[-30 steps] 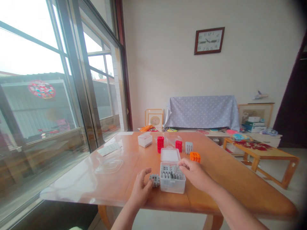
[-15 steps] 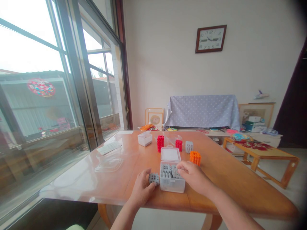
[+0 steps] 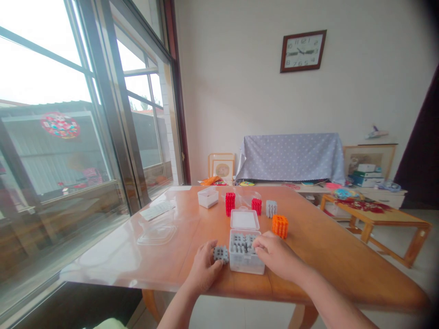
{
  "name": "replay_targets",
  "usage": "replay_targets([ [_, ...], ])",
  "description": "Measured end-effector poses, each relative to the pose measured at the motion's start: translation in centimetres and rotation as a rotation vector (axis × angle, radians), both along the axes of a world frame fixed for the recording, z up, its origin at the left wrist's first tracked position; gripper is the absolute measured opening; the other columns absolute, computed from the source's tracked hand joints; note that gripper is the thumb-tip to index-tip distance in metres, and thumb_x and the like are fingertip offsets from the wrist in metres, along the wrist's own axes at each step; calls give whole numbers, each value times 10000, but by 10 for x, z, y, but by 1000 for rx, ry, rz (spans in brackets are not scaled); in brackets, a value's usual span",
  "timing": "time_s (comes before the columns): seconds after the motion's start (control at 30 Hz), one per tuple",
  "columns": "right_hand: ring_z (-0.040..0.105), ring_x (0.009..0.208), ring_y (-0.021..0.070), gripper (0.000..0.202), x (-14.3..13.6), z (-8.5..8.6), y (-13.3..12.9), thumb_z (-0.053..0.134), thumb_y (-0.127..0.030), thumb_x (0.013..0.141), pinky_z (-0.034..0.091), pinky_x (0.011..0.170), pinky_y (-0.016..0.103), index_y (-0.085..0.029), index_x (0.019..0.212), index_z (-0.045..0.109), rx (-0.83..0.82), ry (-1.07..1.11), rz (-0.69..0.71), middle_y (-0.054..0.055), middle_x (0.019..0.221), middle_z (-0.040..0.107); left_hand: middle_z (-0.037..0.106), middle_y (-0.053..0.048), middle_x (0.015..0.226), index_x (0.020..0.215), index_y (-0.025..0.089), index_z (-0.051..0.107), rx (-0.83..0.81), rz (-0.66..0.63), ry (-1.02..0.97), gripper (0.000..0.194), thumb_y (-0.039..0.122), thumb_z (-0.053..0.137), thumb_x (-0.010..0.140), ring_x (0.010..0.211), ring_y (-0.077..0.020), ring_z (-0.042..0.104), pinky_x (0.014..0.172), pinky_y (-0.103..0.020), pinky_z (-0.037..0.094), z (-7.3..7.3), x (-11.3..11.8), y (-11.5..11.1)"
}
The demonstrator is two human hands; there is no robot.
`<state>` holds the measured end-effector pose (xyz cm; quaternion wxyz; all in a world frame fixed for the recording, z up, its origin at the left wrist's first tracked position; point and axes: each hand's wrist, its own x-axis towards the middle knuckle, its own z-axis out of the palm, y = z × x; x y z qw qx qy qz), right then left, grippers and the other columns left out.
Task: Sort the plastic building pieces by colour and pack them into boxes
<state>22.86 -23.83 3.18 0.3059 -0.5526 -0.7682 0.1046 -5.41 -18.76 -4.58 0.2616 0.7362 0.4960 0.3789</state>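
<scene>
A grey interlocking block (image 3: 221, 254) with square holes is held at the table's near side by my left hand (image 3: 205, 269), its thumb and fingers closed on the block's left edge. To its right stands a clear plastic box (image 3: 247, 265), its white lid (image 3: 244, 220) tipped back. Several grey interlocking pieces (image 3: 240, 244) fill the box. My right hand (image 3: 274, 253) reaches over the box's right rim, fingers pinched together among those pieces. What the fingertips grip there is hidden.
Beyond the box stand two red block stacks (image 3: 230, 204), a light grey stack (image 3: 271, 209) and an orange stack (image 3: 280, 226). A small white tub (image 3: 207, 198), a clear lid (image 3: 157, 234) and a paper sheet (image 3: 157, 210) lie on the wooden table (image 3: 318, 256).
My right hand's fingertips have shifted slightly within the box, and the grey piece that stood tilted by them is now less visible. My left hand keeps its block in place.
</scene>
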Motion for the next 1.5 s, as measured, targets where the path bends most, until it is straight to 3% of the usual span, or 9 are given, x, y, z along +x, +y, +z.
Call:
replay_targets([
  [0.4, 597, 899, 197, 214, -3, 3, 1, 511, -172, 884, 420, 795, 288, -235, 782, 688, -19, -24, 41, 29, 848, 648, 619, -118, 1380, 1284, 194, 589, -33, 7, 6, 489, 300, 619, 807, 1327, -283, 525, 1157, -433, 381, 8, 1, -4],
  [0.6, 596, 894, 214, 280, -3, 4, 0, 469, -212, 936, 434, 824, 312, -233, 786, 705, -17, -46, 69, 40, 841, 663, 616, -113, 1389, 1281, 197, 580, -42, 4, -24, 531, 223, 628, 753, 1339, -289, 520, 1169, -448, 369, 12, 0, -6],
  [1.03, 597, 876, 208, 235, -1, 2, -6, 467, -219, 932, 426, 805, 298, -247, 835, 679, -5, -42, 36, 34, 874, 652, 654, -105, 1301, 1226, 205, 597, 42, -13, -105, 474, 169, 646, 756, 1282, -278, 565, 1150, -462, 392, -4, -2, 1],
  [1.3, 613, 927, 218, 209, 2, 0, -9, 464, -256, 947, 450, 844, 329, -242, 953, 672, -5, 4, -1, 47, 945, 664, 615, -115, 1378, 1323, 210, 534, 5, -39, -267, 499, 313, 679, 857, 1334, -273, 547, 1157, -453, 385, -15, -8, 5],
  [1.4, 627, 938, 226, 214, 2, 5, -11, 462, -302, 963, 469, 848, 345, -240, 967, 667, 53, 63, -9, 55, 960, 686, 624, -109, 1349, 1343, 225, 513, 57, -22, -310, 512, 358, 672, 874, 1320, -280, 556, 1156, -478, 379, -11, -9, 3],
  [1.5, 649, 989, 239, 238, -1, 10, -10, 464, -340, 970, 491, 893, 370, -244, 1014, 678, 86, 136, -6, 64, 1021, 714, 608, -114, 1357, 1365, 237, 488, 155, -8, -306, 538, 378, 670, 879, 1320, -288, 552, 1147, -497, 384, 1, -7, -3],
])
